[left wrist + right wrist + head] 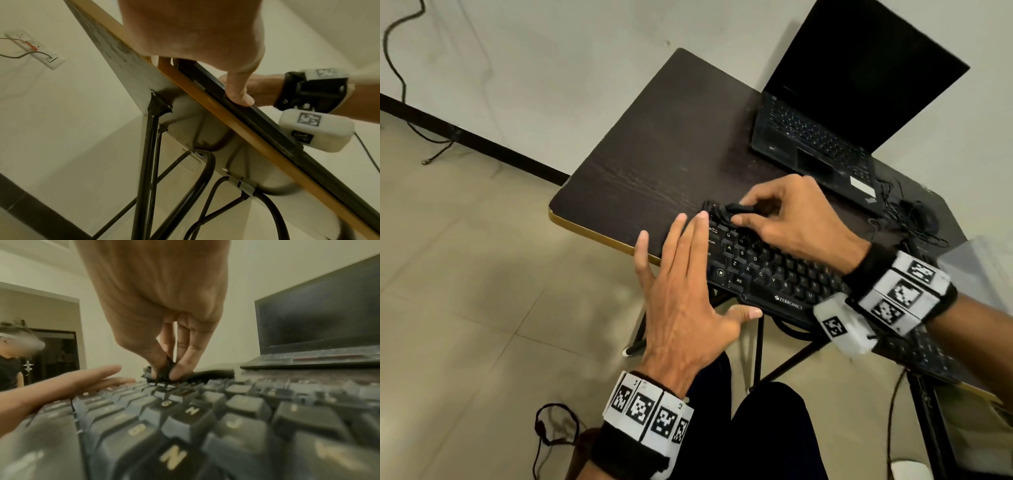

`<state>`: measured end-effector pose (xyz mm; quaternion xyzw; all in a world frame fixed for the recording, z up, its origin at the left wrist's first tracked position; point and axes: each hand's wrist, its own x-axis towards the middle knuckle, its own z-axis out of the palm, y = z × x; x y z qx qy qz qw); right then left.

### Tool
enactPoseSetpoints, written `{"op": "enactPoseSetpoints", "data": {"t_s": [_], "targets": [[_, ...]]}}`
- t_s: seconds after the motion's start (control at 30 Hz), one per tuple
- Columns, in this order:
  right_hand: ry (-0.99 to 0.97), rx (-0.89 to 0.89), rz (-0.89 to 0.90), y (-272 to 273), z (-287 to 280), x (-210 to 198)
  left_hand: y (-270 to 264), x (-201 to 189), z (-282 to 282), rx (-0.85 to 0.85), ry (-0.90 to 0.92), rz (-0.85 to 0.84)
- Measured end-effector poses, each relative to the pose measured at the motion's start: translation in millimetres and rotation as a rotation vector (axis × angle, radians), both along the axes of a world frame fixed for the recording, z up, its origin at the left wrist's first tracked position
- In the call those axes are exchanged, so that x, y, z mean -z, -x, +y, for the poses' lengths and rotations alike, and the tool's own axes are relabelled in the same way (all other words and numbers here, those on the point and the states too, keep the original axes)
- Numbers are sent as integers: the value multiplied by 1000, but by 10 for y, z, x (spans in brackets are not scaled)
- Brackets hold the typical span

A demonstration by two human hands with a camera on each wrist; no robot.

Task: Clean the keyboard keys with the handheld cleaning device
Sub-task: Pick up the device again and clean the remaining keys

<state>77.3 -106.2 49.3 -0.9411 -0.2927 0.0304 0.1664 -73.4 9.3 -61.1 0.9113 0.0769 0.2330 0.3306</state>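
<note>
The head view looks steeply down from above onto the desk, with the keyboard at centre right and the floor at left. The left wrist view sits below the desk edge, facing up along its underside and legs. The right wrist view lies low and very close over the keyboard, facing the laptop at right. All three share the keyboard's front edge.

The right hand hides most of the black cleaning device
</note>
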Motion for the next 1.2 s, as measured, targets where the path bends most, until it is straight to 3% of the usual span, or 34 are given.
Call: {"op": "enactPoseSetpoints", "data": {"t_s": [0.17, 0.47, 0.7, 0.83, 1.0, 1.2], "targets": [[-54, 35, 149, -182, 202, 95, -1, -12, 25, -12, 34, -3], [-54, 154, 223, -293, -161, 86, -11, -26, 29, 14, 22, 26], [-104, 57, 240, -292, 172, 142, -28, 14, -21, -23, 45, 7], [-36, 28, 200, -213, -65, 67, -15, 34, -19, -41, 18, -2], [-9, 112, 209, -149, -402, 46, -14, 34, -37, -38, 20, -9], [-179, 40, 234, -223, 43, 167, -50, 50, -58, -52, 35, -45]]}}
